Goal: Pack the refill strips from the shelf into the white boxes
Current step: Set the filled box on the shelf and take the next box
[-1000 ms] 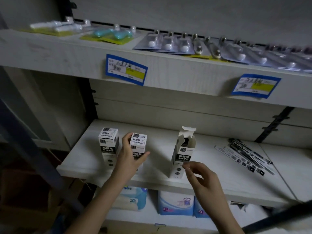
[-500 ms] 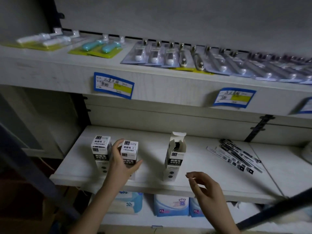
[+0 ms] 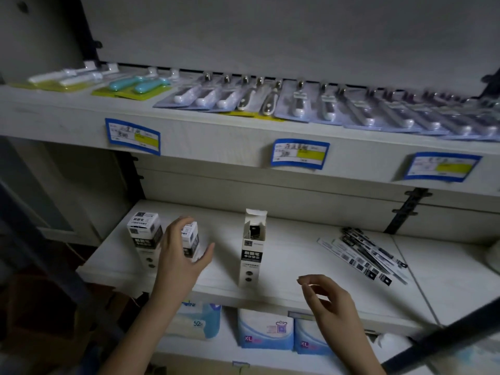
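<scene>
Three white boxes are seen standing upright on the middle shelf (image 3: 284, 299). The left box (image 3: 144, 236) is closed, at 9 o'clock of the frame centre. The middle box (image 3: 191, 240) is just beside it at its 3 o'clock, closed on top and partly covered by the left hand (image 3: 180, 255). That hand is wrapped around the middle box from the front, fingers (image 3: 181, 221) curled over its top edge, thumb (image 3: 207, 253) spread out at 3 o'clock; contact looks likely, but a firm grip cannot be confirmed. The open box (image 3: 251, 247) is set apart at 3 o'clock of the middle box, top flap raised, dark contents visible inside. The right hand (image 3: 332, 307) is held empty over the shelf's front edge at 5 o'clock of the open box, fingers loosely curled, touching nothing. The refill strips (image 3: 365, 255) are piled loose and flat on the same shelf at 3 o'clock of the open box, well apart from both hands. Blister-packed items (image 3: 297, 106) are laid in a row on the upper shelf at 12 o'clock, with blue price tags (image 3: 299, 154) fixed to its front edge. Blue-and-white packs (image 3: 265, 331) are stored on the shelf below at 6 o'clock.
</scene>
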Demonstrator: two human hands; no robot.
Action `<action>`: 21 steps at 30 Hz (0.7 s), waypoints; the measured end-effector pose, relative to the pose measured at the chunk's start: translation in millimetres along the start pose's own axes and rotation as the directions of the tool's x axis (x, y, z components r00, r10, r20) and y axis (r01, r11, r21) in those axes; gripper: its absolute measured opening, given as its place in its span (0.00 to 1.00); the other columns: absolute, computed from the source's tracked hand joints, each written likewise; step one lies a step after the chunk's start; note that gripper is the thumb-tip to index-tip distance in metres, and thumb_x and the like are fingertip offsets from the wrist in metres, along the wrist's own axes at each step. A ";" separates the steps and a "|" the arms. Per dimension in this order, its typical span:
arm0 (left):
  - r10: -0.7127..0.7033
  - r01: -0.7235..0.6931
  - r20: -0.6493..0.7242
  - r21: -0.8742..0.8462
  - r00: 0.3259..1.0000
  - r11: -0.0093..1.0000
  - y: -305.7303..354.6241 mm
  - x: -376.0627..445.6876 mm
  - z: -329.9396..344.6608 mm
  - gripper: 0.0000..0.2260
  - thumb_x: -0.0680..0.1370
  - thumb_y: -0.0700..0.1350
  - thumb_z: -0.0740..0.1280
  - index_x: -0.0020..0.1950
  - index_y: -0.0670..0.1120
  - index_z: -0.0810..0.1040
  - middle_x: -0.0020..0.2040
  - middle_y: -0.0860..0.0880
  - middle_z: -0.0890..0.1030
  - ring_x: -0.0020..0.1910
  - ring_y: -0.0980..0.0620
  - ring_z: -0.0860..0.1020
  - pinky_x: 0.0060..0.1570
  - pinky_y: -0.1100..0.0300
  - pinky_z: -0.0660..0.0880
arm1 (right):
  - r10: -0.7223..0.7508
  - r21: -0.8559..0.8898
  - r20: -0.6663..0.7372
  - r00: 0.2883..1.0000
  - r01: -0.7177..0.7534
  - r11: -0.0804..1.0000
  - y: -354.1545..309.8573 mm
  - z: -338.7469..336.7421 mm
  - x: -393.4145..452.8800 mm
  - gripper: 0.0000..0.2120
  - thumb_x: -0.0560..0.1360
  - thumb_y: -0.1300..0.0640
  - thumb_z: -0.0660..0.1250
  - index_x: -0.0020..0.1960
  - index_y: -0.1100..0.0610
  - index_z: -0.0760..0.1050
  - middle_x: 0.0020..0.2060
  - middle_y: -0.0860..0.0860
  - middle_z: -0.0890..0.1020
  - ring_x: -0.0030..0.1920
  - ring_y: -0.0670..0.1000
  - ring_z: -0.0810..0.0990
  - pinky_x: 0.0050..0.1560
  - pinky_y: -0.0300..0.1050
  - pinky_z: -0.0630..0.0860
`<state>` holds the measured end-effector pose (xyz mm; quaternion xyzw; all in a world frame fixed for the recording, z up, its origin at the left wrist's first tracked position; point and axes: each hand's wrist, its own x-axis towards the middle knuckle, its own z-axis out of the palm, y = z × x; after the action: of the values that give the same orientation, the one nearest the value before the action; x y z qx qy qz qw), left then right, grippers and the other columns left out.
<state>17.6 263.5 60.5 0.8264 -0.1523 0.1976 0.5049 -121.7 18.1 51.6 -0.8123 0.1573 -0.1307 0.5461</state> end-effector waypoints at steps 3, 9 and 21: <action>-0.037 0.037 0.019 -0.030 0.999 0.999 10.6 -15.4 14.4 0.26 0.69 0.41 0.76 0.63 0.52 0.69 0.59 0.56 0.71 0.59 0.62 0.70 0.62 0.55 0.70 | -0.005 0.004 0.014 1.000 0.005 1.000 6.8 -14.6 2.5 0.07 0.77 0.61 0.66 0.46 0.51 0.80 0.48 0.44 0.84 0.46 0.42 0.81 0.42 0.30 0.76; -0.130 0.149 0.128 -0.152 0.983 0.977 -1.3 -31.2 60.1 0.35 0.66 0.45 0.78 0.69 0.50 0.65 0.68 0.52 0.70 0.69 0.57 0.67 0.68 0.60 0.63 | 0.020 -0.004 -0.008 1.000 -0.020 1.000 25.4 -29.9 9.2 0.07 0.77 0.61 0.66 0.45 0.51 0.80 0.47 0.44 0.84 0.46 0.43 0.82 0.43 0.33 0.78; -0.177 0.258 0.263 -0.317 0.948 0.912 -24.8 -8.5 142.0 0.32 0.65 0.31 0.77 0.60 0.55 0.68 0.53 0.51 0.79 0.48 0.62 0.79 0.45 0.72 0.76 | 0.132 -0.008 -0.117 0.984 -0.134 0.991 69.4 -35.9 15.5 0.06 0.77 0.60 0.67 0.45 0.52 0.80 0.46 0.44 0.84 0.45 0.43 0.82 0.42 0.37 0.78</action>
<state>45.9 147.9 -21.4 0.7530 -0.1484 0.0132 0.6409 -129.2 -43.0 1.1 -0.7954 0.2435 -0.1397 0.5372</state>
